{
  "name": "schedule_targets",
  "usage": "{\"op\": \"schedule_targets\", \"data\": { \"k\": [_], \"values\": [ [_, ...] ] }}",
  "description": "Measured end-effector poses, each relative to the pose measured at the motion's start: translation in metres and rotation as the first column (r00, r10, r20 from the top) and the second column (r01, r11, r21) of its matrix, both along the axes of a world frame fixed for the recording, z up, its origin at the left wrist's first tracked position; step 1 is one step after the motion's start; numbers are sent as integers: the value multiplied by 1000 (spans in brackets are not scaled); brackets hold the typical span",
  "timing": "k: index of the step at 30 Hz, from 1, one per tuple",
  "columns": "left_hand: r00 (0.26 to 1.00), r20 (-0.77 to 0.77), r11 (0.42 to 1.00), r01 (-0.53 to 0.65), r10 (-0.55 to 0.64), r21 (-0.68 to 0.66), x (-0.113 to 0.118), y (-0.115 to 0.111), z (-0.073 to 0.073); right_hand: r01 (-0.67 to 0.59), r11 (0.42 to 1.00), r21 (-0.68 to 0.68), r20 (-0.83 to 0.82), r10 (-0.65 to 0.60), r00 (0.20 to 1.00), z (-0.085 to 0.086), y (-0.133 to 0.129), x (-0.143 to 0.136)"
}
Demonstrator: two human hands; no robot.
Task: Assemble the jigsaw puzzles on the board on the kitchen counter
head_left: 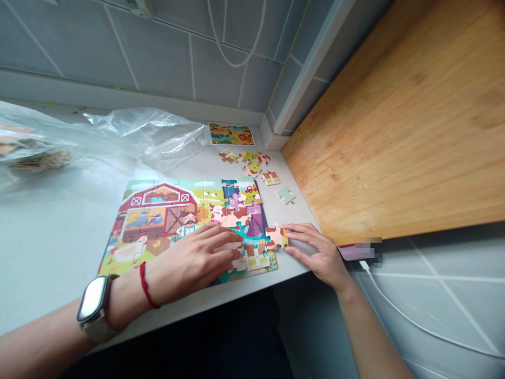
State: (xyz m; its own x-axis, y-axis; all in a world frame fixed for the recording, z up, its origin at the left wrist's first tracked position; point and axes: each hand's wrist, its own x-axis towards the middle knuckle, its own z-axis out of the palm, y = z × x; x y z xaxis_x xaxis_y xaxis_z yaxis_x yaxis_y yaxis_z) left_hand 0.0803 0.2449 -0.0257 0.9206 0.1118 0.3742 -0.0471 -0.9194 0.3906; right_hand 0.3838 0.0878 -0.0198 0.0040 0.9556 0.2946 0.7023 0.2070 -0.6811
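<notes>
A farm jigsaw puzzle (134,218) with a red barn, a hen and a cow lies on the white counter, its right part showing gaps down to the tray picture. My left hand (211,250) rests palm down over the lower middle of the puzzle, fingers stretched toward the right, covering some pieces. Between the thumb and fingers of my right hand (315,250) is a brown-and-white puzzle piece (276,237), held at the puzzle's right edge. A fence piece (257,256) sits just below it, near my left fingertips.
Loose puzzle pieces (252,160) and a pale green piece (286,195) lie behind the puzzle. A picture card (231,135) and a clear plastic bag (150,134) are farther back. A wooden board (394,131) leans at the right, near a white cable (418,326).
</notes>
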Motion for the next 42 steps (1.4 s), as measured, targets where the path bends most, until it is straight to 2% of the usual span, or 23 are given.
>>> {"op": "schedule_targets", "data": {
  "k": [5, 8, 11, 13, 17, 22, 26, 33, 37, 42],
  "values": [
    [998, 1, 993, -63, 63, -99, -3, -3, -6, 61, 998, 19, 35, -61, 997, -2, 5, 5],
    [998, -4, 985, -55, 55, -165, -3, -6, -6, 66, 998, 6, 82, -66, 994, -3, 9, 5],
    [995, -4, 980, -94, 95, -175, -2, -5, -3, 79, 997, -5, 152, -78, 985, 2, 9, -2],
    [990, 19, 978, -139, 143, -155, -2, -2, 1, 30, 999, -24, 199, -25, 980, 7, 8, -11],
    [971, 83, 970, -212, 222, -119, -3, 9, 8, -161, 983, -84, 247, 177, 953, 15, 6, -31],
    [949, 99, 949, -286, 300, -135, -6, 18, 10, -207, 975, -82, 202, 220, 955, 12, 8, -41],
    [959, 67, 955, -266, 276, -131, -5, 17, 9, -206, 976, -64, 149, 214, 966, 8, 10, -41],
    [990, -84, 993, -114, 111, -28, -7, 15, 6, -213, 977, -31, 122, 215, 969, 6, 12, -43],
    [990, -105, 995, -95, 96, 17, -8, 16, 3, -219, 975, -33, 118, 222, 968, 5, 12, -44],
    [992, -82, 996, -90, 91, 18, -6, 18, 5, -226, 974, -25, 112, 228, 967, 4, 11, -46]
  ]
}}
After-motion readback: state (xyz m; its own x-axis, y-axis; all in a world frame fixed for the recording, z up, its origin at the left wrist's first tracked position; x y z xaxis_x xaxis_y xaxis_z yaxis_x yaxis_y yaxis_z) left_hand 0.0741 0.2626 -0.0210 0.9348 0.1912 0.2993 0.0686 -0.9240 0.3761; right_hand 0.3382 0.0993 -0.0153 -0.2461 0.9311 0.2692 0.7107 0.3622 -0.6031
